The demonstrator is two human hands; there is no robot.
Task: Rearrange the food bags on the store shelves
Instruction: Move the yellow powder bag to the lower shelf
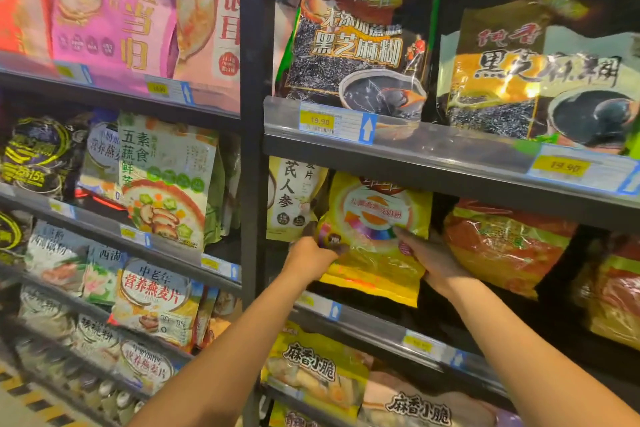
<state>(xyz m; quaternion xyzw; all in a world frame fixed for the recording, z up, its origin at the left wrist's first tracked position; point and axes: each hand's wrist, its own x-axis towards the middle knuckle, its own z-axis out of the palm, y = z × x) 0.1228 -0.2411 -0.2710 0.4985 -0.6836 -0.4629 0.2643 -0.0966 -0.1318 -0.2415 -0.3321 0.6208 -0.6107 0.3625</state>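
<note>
Two bays of dark metal shelves [433,163] fill the view, split by a black upright [252,156], each tier fronted by a clear rail carrying price tags [320,121]. The bags stand upright and face out, presumably so shoppers can read the fronts.

On the upper right tier stand two large black-sesame bags [360,45], well clear of the hands. The tier below holds a cream bag [292,199] at the left, a yellow bag [375,239] in the middle and red-orange bags [502,246] at the right.

The yellow bag is the one being handled. It sits at the front of that middle tier, tilted with its top leaning back under the shelf above and its bottom edge hanging out over the rail. It is glossy and crinkled, with a round rainbow-coloured graphic and a small cartoon figure near its left edge; the print is too blurred to read.

The left hand [311,258] is closed on the bag's lower left corner, fingers curled over the edge. The right hand [431,258] clasps the lower right side, fingers spread on the front. Holding both sides probably keeps the soft pack from sagging while it is being set in or drawn out; which one I cannot tell.
</note>
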